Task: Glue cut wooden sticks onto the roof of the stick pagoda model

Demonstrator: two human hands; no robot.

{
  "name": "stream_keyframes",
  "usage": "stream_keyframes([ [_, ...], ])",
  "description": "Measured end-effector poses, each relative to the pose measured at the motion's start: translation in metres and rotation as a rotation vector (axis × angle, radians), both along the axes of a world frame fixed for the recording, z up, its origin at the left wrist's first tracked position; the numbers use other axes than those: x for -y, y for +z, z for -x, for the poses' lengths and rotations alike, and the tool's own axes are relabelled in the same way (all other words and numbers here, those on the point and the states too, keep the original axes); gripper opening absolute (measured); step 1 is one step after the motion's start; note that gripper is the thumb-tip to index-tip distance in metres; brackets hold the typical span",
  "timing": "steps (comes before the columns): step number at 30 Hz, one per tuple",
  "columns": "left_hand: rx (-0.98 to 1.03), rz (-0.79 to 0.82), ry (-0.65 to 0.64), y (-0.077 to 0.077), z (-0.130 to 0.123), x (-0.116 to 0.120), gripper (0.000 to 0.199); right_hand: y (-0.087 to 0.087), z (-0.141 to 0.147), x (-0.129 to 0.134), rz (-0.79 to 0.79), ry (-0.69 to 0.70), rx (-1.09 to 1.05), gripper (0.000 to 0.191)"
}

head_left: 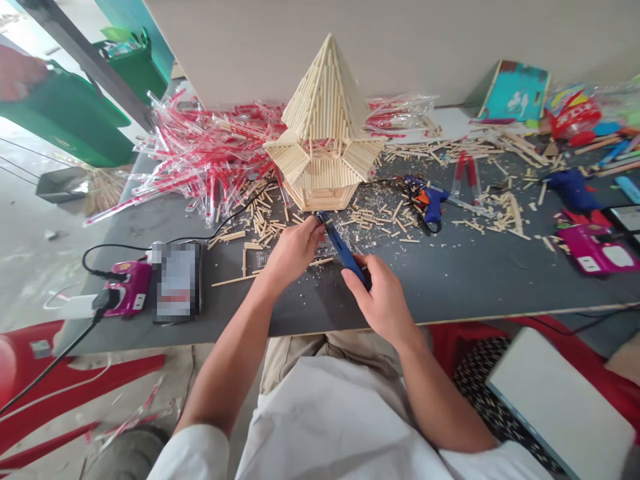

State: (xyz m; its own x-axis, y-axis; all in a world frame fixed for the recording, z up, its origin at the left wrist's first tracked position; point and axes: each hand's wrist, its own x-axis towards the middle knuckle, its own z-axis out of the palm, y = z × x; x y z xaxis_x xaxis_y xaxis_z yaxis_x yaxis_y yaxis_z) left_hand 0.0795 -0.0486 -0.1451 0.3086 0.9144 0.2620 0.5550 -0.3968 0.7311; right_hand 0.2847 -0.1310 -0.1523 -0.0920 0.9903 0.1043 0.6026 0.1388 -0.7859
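My right hand (383,297) is wrapped round the handles of blue-handled pliers (343,250), whose dark jaws point away from me. At the jaws, my left hand (295,250) is closed with its fingertips pinched together; what they hold, if anything, is hidden. Just beyond both hands stands a model tower of glued wooden sticks (327,100), with a pointed roof and a flared, many-sided base. Under my left hand, a few longer sticks (233,281) lie near a clear plastic ruler-like piece (263,259).
Cut stick pieces (265,220) litter the grey table (475,267). Red-and-clear wrappers (215,147) heap at the back left. A blue glue gun (433,203) lies right of the tower. A phone (177,283) and purple power strip (131,287) sit front left; another purple strip (595,247) is right.
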Motion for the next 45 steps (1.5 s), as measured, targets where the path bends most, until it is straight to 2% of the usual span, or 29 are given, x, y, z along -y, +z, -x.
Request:
stream_keyframes([
  [8, 0.054, -0.154, -0.111, 0.008, 0.001, 0.005, 0.024, 0.007, -0.006, 0.012, -0.059, 0.026, -0.051, 0.038],
  [15, 0.039, -0.243, -0.16, 0.017, 0.002, 0.011, 0.023, 0.016, -0.012, 0.021, -0.175, 0.046, 0.029, 0.04],
  [19, 0.027, -0.26, -0.195, 0.024, 0.005, 0.013, 0.022, 0.016, -0.017, 0.022, -0.081, 0.079, -0.047, 0.039],
  [24, 0.01, -0.257, -0.203, 0.031, 0.007, 0.015, 0.023, 0.021, -0.017, 0.023, 0.138, 0.175, -0.255, 0.023],
  [30, -0.006, -0.27, -0.223, 0.031, 0.009, 0.015, 0.021, 0.02, -0.014, 0.022, 0.169, 0.162, -0.302, 0.022],
  [39, -0.003, -0.25, -0.222, 0.029, 0.009, 0.014, 0.022, 0.015, -0.014, 0.024, 0.092, 0.095, -0.186, 0.032],
  [45, 0.007, -0.217, -0.233, 0.029, 0.009, 0.014, 0.024, 0.015, -0.01, 0.024, -0.135, 0.071, 0.08, 0.04],
])
